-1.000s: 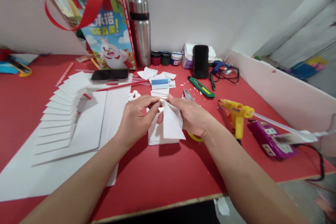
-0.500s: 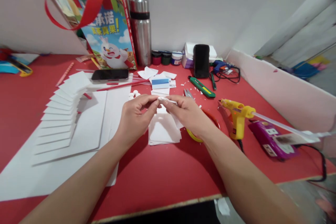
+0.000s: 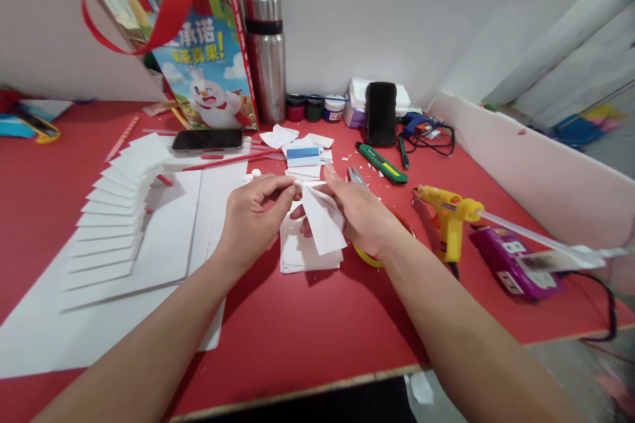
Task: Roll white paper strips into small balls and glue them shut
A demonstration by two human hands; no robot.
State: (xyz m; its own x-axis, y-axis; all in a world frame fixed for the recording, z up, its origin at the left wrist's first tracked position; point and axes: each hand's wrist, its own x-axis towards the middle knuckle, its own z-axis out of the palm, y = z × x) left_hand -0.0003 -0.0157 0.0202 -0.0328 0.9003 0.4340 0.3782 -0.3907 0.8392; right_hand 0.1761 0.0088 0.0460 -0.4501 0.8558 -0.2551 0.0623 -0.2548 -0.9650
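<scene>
A small white sheet of paper [image 3: 321, 223] hangs between my hands, its top end gathered into a small twisted lump. My left hand [image 3: 258, 211] is closed, with thumb and fingertips pinching that lump. On the other side, my right hand [image 3: 358, 215] is open, its thumb raised off the paper and its fingers spread behind the sheet, partly hidden by it. A stack of white paper pieces [image 3: 292, 258] lies on the table underneath. Left of the fingers, small white balls [image 3: 255, 174] are partly covered by my left hand.
Fanned white cards [image 3: 106, 231] lie on larger white sheets at left. Scissors [image 3: 355, 176] and a roll of tape [image 3: 367, 256] sit by my right hand, a green cutter [image 3: 381, 164] beyond. A yellow glue gun [image 3: 449, 218] stands at right. Behind are a phone [image 3: 208, 140] and a steel flask [image 3: 268, 59].
My right thumb has lifted away from the twisted paper and the right fingers have spread. The sheet now hangs unfolded downward. My left hand keeps its pinch in nearly the same place.
</scene>
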